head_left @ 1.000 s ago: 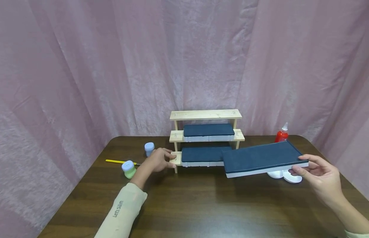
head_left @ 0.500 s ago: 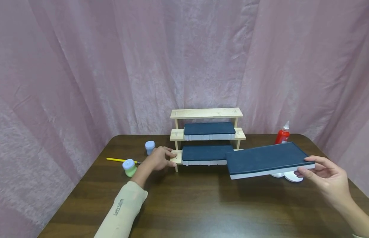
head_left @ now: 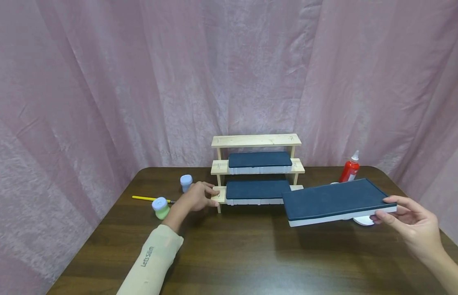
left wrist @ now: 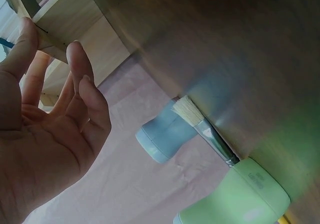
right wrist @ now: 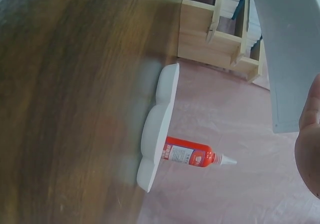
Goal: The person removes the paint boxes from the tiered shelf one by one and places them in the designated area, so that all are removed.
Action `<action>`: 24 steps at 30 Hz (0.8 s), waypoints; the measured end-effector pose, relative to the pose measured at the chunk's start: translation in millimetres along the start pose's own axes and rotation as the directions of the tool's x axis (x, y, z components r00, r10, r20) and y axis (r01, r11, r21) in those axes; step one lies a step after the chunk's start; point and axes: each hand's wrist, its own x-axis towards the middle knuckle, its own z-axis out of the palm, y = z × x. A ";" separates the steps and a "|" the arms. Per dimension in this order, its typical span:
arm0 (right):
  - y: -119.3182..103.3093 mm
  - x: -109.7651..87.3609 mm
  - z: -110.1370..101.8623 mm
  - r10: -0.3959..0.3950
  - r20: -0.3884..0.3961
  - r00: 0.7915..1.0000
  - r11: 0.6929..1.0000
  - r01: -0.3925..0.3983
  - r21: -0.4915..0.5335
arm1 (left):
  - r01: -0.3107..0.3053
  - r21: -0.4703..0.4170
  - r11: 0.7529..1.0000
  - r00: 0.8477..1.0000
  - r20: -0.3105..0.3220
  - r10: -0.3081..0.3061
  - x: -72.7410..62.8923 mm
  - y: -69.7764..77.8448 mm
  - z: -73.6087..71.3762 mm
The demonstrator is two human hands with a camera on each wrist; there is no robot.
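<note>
Hold the oblong navy-and-white case [head_left: 336, 200] level, right hand [head_left: 415, 224] pinching it; left hand [head_left: 197, 197] pinches the pale wooden stepped rack [head_left: 256, 141] at its left.

A pink, velvety curtain [head_left: 229, 82] hangs in folds across the head view's upper half and down both sides. Below, a dark, wood-grained table [head_left: 229, 254] shows a pale sheen, apparently reflected light, at bottom centre.
</note>
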 end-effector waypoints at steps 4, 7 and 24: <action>-2.1 -2.8 -1.5 0.001 0.008 1.000 0.999 -0.001 -0.044 | 0.007 -0.003 1.000 1.000 0.007 -0.007 -0.4 0.6 -0.1; -2.4 -5.2 -2.8 -0.010 0.026 1.000 0.999 0.011 -0.032 | 0.009 -0.003 1.000 1.000 0.008 -0.009 -0.2 0.3 0.3; -1.7 -17.7 -11.5 -0.009 0.042 0.999 1.000 0.010 -0.026 | -0.001 -0.012 1.000 1.000 0.004 0.001 -0.4 -1.4 0.4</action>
